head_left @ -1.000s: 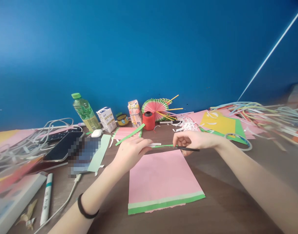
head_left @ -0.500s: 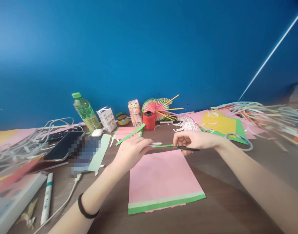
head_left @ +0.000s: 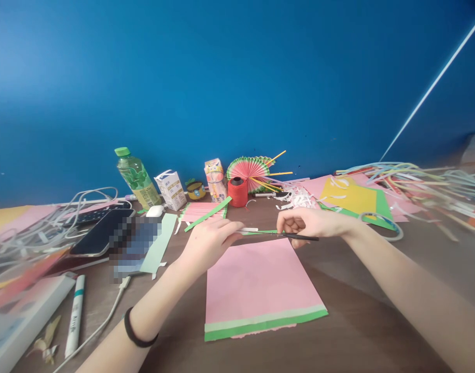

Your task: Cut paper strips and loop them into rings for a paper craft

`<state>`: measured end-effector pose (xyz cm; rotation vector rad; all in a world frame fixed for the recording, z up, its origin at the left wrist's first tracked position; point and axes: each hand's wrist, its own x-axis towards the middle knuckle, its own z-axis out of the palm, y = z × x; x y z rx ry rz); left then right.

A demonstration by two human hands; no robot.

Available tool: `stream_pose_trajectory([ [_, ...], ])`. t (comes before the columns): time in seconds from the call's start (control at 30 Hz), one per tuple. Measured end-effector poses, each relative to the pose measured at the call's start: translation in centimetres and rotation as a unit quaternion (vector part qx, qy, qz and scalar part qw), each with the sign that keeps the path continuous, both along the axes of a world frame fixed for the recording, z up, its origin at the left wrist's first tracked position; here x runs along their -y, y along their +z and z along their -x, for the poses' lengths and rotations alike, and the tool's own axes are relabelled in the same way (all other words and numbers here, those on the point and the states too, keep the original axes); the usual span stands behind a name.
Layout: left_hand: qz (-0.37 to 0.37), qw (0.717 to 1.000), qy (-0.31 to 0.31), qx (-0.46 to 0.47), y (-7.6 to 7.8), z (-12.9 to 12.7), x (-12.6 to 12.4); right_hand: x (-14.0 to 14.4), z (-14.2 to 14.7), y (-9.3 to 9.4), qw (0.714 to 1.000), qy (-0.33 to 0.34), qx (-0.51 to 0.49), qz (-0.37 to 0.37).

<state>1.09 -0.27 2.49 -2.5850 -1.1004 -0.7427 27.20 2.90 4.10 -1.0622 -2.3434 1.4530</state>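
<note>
Blue wall [head_left: 237,77] behind dark brown table [head_left: 362,295]. Narrow green paper strip [head_left: 266,232] pinched by fingers of left hand [head_left: 210,235]; slim black-handled tool [head_left: 306,238] gripped in fingers of right hand [head_left: 305,223]. Green-edged pink paper sheet [head_left: 259,280] laid flat on table, nearer than strip. Over past second, grips and sheet scarcely shifted; little advance judged made.

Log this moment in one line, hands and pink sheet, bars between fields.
left hand: at green strip between hands | right hand: on black-handled tool | pink sheet: on table, green band along near side
</note>
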Motion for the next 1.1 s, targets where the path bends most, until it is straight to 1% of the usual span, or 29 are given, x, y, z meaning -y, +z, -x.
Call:
stream_pose_trajectory([
  [0.23, 0.02, 1.0, 0.012, 0.004, 0.1, 0.1, 0.1, 0.1, 0.2, 0.2, 1.0, 0.001, -0.003, -0.006],
  [0.5, 0.023, 0.998, 0.056, -0.008, 0.0, 0.0, 0.2, 0.1, 0.2, 0.2, 1.0, -0.002, -0.012, -0.013],
  [0.73, 0.01, 0.999, 0.034, -0.03, 0.0, 0.0, 0.1, 0.0, 0.0, 0.0, 1.0, -0.002, -0.004, -0.001],
  [0.9, 0.003, 0.998, 0.042, -0.044, 0.0, 0.0, 0.1, 0.1, 0.0, 0.0, 1.0, -0.001, 0.015, 0.01],
  [1.03, 0.013, 0.998, 0.054, -0.038, -0.1, 0.0, 0.1, 0.5, 0.2, 0.5, 0.999, 0.025, 0.033, 0.015],
  [1.1, 0.02, 0.997, 0.056, -0.044, -0.2, -0.1, 0.1, 0.7, 0.4, 0.9, 0.998, 0.034, 0.051, 0.002],
])
